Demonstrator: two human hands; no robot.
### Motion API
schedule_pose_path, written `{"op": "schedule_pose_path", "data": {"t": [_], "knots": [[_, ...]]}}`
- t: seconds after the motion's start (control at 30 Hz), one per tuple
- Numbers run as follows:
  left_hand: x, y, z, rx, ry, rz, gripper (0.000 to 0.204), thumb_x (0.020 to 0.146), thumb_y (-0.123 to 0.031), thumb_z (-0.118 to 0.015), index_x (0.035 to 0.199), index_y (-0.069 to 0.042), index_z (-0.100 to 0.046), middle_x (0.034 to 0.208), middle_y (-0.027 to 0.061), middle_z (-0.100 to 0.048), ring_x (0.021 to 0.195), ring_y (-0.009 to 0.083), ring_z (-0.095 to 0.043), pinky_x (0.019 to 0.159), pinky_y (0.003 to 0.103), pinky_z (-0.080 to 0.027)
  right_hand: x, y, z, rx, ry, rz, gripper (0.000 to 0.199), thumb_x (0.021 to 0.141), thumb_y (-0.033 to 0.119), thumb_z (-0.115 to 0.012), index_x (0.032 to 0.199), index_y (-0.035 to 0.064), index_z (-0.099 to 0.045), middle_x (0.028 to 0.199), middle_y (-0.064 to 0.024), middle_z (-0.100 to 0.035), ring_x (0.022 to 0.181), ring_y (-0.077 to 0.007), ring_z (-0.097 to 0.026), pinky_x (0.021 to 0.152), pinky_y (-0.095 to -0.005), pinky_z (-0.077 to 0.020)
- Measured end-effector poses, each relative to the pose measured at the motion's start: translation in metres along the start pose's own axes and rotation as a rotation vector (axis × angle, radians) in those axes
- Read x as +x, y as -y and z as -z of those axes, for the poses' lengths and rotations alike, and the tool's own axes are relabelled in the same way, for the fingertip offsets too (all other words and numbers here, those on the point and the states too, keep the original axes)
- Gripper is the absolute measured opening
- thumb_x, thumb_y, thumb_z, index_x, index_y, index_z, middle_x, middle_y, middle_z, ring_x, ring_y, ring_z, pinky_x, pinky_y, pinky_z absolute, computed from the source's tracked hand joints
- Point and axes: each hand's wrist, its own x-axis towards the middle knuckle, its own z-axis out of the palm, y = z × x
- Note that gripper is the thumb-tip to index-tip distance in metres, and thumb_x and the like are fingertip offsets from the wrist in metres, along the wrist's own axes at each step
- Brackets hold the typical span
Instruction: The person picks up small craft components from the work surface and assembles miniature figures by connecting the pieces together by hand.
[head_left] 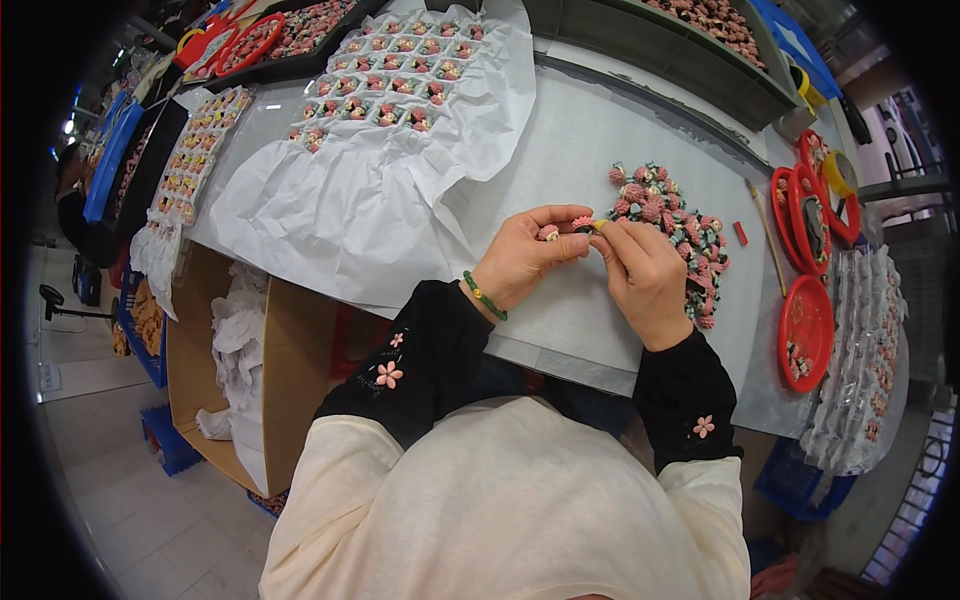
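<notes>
My left hand (515, 255), with a green bead bracelet at its wrist, is closed around small pink, knobbly-topped figurines. One figurine (583, 223) shows between finger and thumb; a second pink figurine (548, 233) sits further back in the fingers. The fingers of my right hand (645, 278) are pinched together right against the front figurine. A small yellow bit (600, 226) shows at those fingertips; what it is I cannot make out. Just beyond my right hand lies a loose heap of similar pink and dark green figurines (680, 225) on the grey-white tabletop (560, 310).
White trays of figurines (385, 80) stand on crumpled white paper (340, 220) at the far left. A grey bin (670, 60) borders the back. Rightward lie a small red block (740, 233), a thin stick (768, 240), red dishes (806, 330) and stacked trays (860, 350). A cardboard box (300, 370) stands lower left.
</notes>
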Motion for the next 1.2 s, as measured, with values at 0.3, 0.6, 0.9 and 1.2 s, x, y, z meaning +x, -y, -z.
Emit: {"op": "schedule_pose_path", "data": {"t": [0.3, 0.6, 0.9, 1.2], "knots": [[0.0008, 0.0004, -0.001, 0.011, -0.007, 0.006, 0.037, 0.081, -0.002, -0.06, 0.116, 0.003, -0.049, 0.095, 0.0039, -0.056, 0.081, 0.0097, -0.054, 0.074, 0.022, -0.046, -0.0011, -0.0013, 0.0009, -0.027, 0.01, 0.01, 0.014, 0.071, 0.006, -0.067, 0.083, 0.0023, -0.061, 0.077, -0.0081, -0.059, 0.065, -0.0236, -0.057, 0.056, -0.0317, -0.045], [0.0, -0.0005, -0.0016, 0.002, -0.018, 0.001, 0.037, 0.08, -0.001, -0.06, 0.115, 0.004, -0.049, 0.096, 0.0054, -0.057, 0.081, 0.0103, -0.054, 0.073, 0.021, -0.046, -0.0027, 0.0005, -0.0028, -0.019, 0.006, -0.04, 0.016, 0.073, 0.008, -0.067, 0.087, 0.0024, -0.061, 0.078, -0.0087, -0.06, 0.066, -0.0246, -0.058, 0.056, -0.0316, -0.0458], [0.0003, -0.002, -0.0041, -0.002, -0.03, 0.011, 0.037, 0.08, -0.001, -0.061, 0.115, 0.004, -0.049, 0.096, 0.0058, -0.056, 0.08, 0.0106, -0.054, 0.073, 0.022, -0.046, -0.0033, -0.0005, -0.0028, -0.031, -0.016, -0.056, 0.017, 0.073, 0.008, -0.067, 0.087, 0.0023, -0.061, 0.078, -0.0093, -0.06, 0.066, -0.0249, -0.058, 0.056, -0.0315, -0.0459], [0.0004, 0.0003, -0.0011, 0.015, -0.029, 0.002, 0.038, 0.079, 0.0, -0.061, 0.114, 0.005, -0.049, 0.095, 0.0063, -0.056, 0.081, 0.0112, -0.053, 0.073, 0.022, -0.046, -0.0012, -0.0012, 0.0008, -0.043, 0.001, 0.038, 0.016, 0.071, 0.007, -0.067, 0.085, 0.0028, -0.061, 0.076, -0.0071, -0.059, 0.065, -0.0228, -0.057, 0.055, -0.0315, -0.0457]]}}
